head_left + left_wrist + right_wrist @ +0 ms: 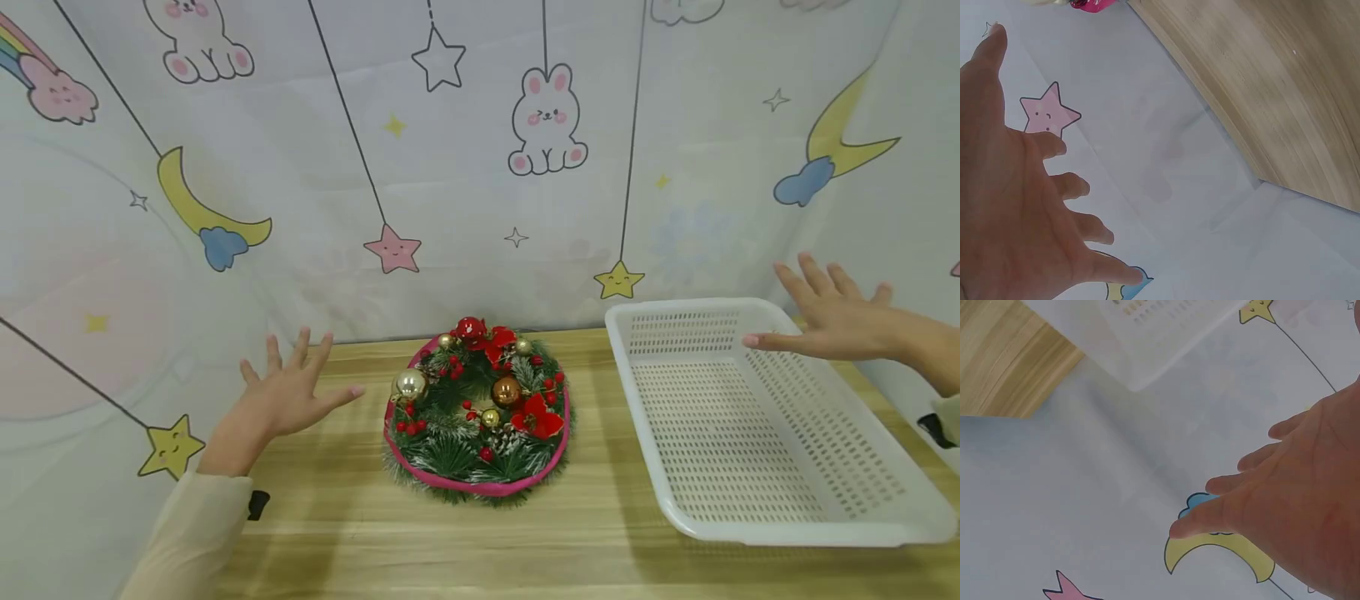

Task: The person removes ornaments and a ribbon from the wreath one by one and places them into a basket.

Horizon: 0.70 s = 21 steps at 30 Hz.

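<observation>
Wreath of green pine and red berries [450, 429] lies untouched

Your left hand [288, 392] and right hand [847, 321] flank it, fingers spread, gripping nothing, perhaps to keep clear. It sits on the pale wooden table [420, 542], left of the white perforated plastic basket [810, 533]. Its underside is hidden; whether your right hand touches the basket's far right rim, you cannot tell.

Splayed left hand [1022, 200], pink star [1049, 114]
</observation>
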Each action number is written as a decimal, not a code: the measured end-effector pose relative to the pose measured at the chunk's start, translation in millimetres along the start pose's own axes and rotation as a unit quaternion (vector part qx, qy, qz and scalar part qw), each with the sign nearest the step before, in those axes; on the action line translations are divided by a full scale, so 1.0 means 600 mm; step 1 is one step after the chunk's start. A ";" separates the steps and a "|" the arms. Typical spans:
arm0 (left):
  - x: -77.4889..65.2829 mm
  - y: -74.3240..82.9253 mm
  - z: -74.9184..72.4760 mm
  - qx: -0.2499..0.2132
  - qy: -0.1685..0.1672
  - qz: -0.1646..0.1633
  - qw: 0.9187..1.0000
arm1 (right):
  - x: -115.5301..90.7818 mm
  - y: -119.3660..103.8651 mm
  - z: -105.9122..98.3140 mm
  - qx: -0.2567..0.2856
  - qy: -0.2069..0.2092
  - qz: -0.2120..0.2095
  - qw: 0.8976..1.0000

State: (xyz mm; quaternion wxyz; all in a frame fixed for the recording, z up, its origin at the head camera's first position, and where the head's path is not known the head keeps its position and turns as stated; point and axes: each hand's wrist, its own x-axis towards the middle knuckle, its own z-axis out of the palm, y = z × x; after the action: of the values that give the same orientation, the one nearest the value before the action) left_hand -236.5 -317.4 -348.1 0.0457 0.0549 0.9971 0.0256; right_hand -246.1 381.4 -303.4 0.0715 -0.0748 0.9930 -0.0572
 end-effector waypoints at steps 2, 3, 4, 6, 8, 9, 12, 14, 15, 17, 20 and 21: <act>-0.002 0.001 0.000 -0.005 0.002 0.002 1.000 | -0.002 -0.006 -0.001 -0.002 0.001 -0.003 1.000; -0.004 0.002 0.001 -0.005 0.003 0.003 1.000 | -0.004 -0.009 -0.001 -0.003 0.001 -0.004 1.000; -0.005 0.004 0.001 -0.005 0.004 0.004 1.000 | -0.005 -0.012 -0.001 -0.003 0.002 -0.005 1.000; -0.008 0.007 0.001 -0.001 0.008 0.007 1.000 | -0.008 -0.021 -0.001 -0.003 0.003 -0.009 1.000; -0.011 0.011 0.002 0.001 0.012 0.012 1.000 | -0.010 -0.027 -0.001 -0.004 0.005 -0.013 1.000; -0.013 0.014 0.002 0.001 0.014 0.013 1.000 | -0.010 -0.031 0.000 -0.003 0.007 -0.015 1.000; -0.016 0.021 0.001 0.001 0.019 0.019 1.000 | -0.012 -0.043 0.000 -0.005 0.011 -0.026 1.000; -0.018 0.027 0.002 0.002 0.024 0.025 0.999 | -0.014 -0.050 0.001 -0.008 0.013 -0.034 0.999; -0.018 0.030 0.003 0.004 0.026 0.028 0.999 | -0.016 -0.055 0.001 -0.009 0.014 -0.039 0.999; -0.018 0.034 0.004 0.007 0.031 0.035 0.999 | -0.020 -0.064 0.000 -0.014 0.015 -0.050 0.999; -0.020 0.040 0.005 0.009 0.038 0.044 0.998 | -0.027 -0.078 -0.001 -0.025 0.017 -0.062 0.998; -0.021 0.041 0.006 0.009 0.041 0.047 0.998 | -0.029 -0.084 -0.001 -0.027 0.019 -0.065 0.997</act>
State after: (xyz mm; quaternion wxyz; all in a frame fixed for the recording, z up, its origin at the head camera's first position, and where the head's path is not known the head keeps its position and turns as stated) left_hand -221.2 -294.0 -349.3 0.0029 0.1010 0.9947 0.0212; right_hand -222.2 334.7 -294.2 0.0468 -0.1397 0.9884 -0.0367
